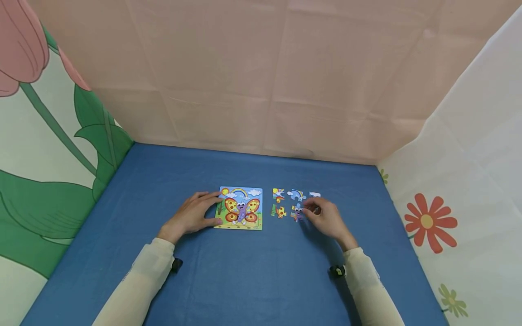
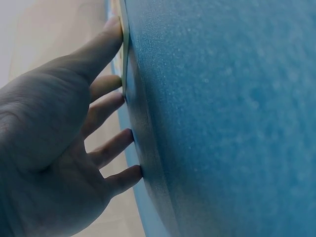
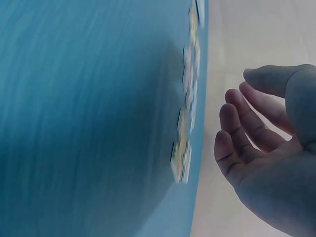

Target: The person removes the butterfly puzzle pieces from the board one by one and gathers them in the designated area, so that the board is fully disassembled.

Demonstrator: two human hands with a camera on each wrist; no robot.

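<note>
A square butterfly picture puzzle board lies flat on the blue table. My left hand rests at its left side, thumb and fingers spread and touching the board's edge; the left wrist view shows the thumb against that edge and several fingertips on the table. To the board's right, several jigsaw pieces lie in two loose rows. Over the right end of the lower row hovers my right hand, fingers loosely bent. In the right wrist view its fingertips stand apart from the pieces with nothing between them. The hand partly covers that end of the rows.
Blue cloth covers the table. A plain beige sheet hangs behind it. Flower-printed sheets, one on the left and one on the right, close off the sides.
</note>
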